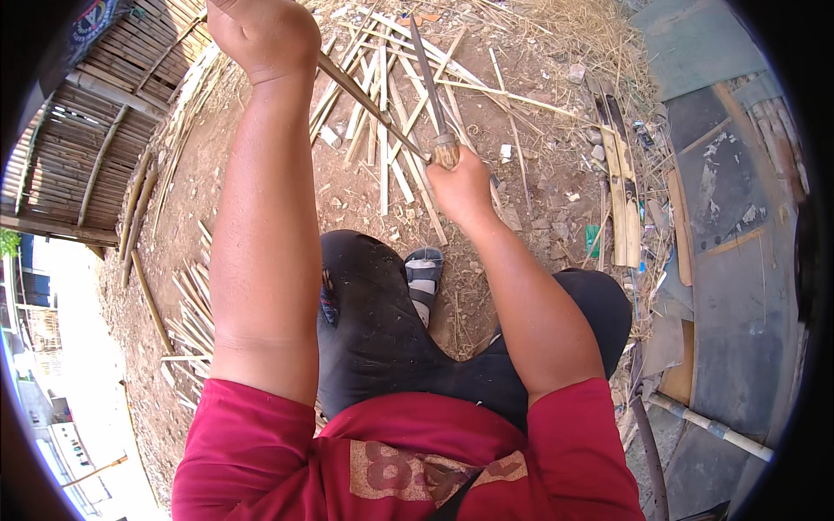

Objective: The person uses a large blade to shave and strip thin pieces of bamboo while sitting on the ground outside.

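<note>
My left hand (265,39) is raised at the upper left, partly cut off by the picture's edge. Its fingers are curled around a long thin strip (365,100), probably bamboo, which slants down to my right hand. Near the middle, my right hand (460,187) grips the wooden handle of a long knife (426,74). The dark blade points away from me, over the ground. The strip's lower end meets the knife near the handle, by my right thumb; whether the blade touches it I cannot tell.
Split bamboo strips (384,130) lie scattered on the dirt ahead, with another pile (193,317) at my left. A bamboo-slat wall (61,152) stands at the far left. Split bamboo pieces (621,187) and dark sheets (730,304) lie along the right. My sandalled foot (424,278) is below the knife.
</note>
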The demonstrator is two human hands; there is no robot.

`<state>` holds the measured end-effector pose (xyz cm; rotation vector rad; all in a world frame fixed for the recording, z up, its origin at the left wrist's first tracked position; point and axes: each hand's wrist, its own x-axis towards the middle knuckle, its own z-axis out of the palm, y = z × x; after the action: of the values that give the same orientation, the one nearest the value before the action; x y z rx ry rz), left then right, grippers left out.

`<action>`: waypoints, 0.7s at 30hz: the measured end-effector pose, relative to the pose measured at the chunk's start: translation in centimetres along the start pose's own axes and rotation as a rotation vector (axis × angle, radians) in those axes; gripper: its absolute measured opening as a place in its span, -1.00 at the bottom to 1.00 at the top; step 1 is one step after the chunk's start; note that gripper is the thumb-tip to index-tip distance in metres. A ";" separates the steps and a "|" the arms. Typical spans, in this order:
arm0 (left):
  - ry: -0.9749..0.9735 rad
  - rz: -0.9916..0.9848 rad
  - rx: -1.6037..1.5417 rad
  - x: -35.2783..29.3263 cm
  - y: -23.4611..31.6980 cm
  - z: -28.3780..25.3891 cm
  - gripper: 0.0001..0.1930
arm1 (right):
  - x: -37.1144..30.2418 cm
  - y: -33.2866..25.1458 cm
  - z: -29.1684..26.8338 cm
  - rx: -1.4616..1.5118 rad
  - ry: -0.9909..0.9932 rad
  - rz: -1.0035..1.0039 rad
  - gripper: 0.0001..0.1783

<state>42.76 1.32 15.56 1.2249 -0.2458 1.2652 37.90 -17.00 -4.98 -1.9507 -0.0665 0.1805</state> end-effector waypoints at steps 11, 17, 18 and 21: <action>0.061 -0.150 -0.179 -0.3 0.2 1.2 -0.48 | -2.2 3.9 4.1 -0.100 0.021 -0.018 -0.68; 0.027 -0.091 -0.068 -0.3 0.8 -0.1 -0.48 | -0.3 -1.7 -0.7 0.176 0.249 -0.131 -0.65; 0.040 -0.075 -0.078 -0.1 0.7 0.1 -0.48 | -0.4 -2.0 -0.4 0.246 0.305 -0.205 -0.65; 0.052 -0.046 -0.076 -0.2 0.2 0.9 -0.46 | -2.1 0.5 1.8 0.209 0.180 -0.154 -0.63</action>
<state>42.94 0.43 15.91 1.1259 -0.2247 1.2356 35.57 -15.77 -5.88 -1.7374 -0.0764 -0.0874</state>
